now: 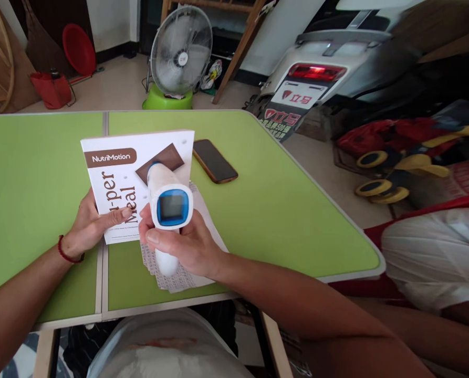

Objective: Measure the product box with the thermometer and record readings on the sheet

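In my left hand is a white box labelled NutriMotion, tilted up above the table, with my thumb across its front and the other fingers behind it. My right hand is wrapped round the handle of a white infrared thermometer with a blue-framed screen facing me. The thermometer's front end points at the brown picture on the box and covers part of it; whether the two touch I cannot tell. Under my right hand lie printed papers, partly hidden.
On the green folding table a dark phone lies beyond the box. A fan stands past the far edge, and a white scooter is at the back right. Another person in light clothing sits close on the right.
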Available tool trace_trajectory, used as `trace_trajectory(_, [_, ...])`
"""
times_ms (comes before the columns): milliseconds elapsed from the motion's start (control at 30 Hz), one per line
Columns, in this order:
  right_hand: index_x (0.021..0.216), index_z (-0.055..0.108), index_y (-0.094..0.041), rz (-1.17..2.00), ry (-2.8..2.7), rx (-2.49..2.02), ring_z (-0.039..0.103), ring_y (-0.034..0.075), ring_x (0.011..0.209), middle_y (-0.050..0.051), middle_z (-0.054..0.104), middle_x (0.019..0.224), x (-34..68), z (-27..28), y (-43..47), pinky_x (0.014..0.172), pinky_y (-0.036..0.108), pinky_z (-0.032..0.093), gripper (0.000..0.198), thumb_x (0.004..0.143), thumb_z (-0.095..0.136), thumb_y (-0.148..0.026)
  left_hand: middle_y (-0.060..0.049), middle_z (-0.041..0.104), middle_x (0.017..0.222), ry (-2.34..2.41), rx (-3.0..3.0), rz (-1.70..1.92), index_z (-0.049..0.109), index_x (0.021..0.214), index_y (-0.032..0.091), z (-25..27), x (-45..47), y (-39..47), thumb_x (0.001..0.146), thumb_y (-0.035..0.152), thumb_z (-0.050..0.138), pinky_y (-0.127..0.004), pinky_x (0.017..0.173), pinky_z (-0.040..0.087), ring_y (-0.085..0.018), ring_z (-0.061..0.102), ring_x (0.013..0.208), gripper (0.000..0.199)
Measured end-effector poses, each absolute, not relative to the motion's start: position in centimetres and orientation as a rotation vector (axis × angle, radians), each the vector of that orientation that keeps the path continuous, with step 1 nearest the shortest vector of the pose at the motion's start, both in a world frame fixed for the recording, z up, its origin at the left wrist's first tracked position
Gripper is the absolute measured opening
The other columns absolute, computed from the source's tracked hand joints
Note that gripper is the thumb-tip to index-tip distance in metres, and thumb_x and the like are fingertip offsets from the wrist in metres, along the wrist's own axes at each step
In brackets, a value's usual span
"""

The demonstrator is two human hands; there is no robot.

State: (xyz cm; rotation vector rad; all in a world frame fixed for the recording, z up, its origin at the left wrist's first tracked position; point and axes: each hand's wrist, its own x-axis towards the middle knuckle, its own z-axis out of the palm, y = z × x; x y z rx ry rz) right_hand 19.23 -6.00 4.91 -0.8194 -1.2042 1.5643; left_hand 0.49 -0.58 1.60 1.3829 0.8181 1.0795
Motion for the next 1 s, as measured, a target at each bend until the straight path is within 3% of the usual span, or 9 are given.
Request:
trace_trajectory(567, [0.087, 0.057, -0.021, 1.533, -1.297, -0.737, 0.054, 0.012, 0.063, -0.001, 0.061, 0.074, 20.0, 5.0, -5.7, 0.057, 0.028, 0.046, 0.029, 0.070, 0.075, -0.036, -0.006, 0.072, 0.105, 0.793, 1.434, 1.118, 0.065, 0.106, 0.020, 1.8, 0.3, -0.5, 0.070, 0.036, 0.084, -0.038, 0.070, 0.060, -0.028, 0.068, 0.090, 0.044])
trace_trajectory(767, [0.086, 0.063, -0.020, 1.037, -1.649, -1.257, 0.060, 0.017, 0.073, 0.002, 0.068, 0.084, 26.0, 6.0, -3.1, 0.064, 0.031, 0.049, 0.032, 0.060, 0.077, -0.030, 0.000, 0.068, 0.114, 0.787, 1.421, 1.340, 0.062, 0.105, 0.021, 2.1, -0.3, 1.0, 0.072, 0.029, 0.086, -0.040, 0.091, 0.056, -0.023, 0.063, 0.104, 0.042])
trace_trajectory(1000, [0.091, 0.069, -0.018, 0.559, -1.996, -1.815, 0.060, 0.021, 0.076, 0.008, 0.065, 0.089, 29.8, 1.5, -0.1, 0.069, 0.035, 0.047, 0.028, 0.068, 0.070, -0.033, 0.000, 0.066, 0.113, 0.868, 1.602, 1.410, 0.059, 0.103, 0.017, 1.7, -0.5, 2.2, 0.065, 0.033, 0.090, -0.039, 0.096, 0.051, -0.022, 0.060, 0.106, 0.052])
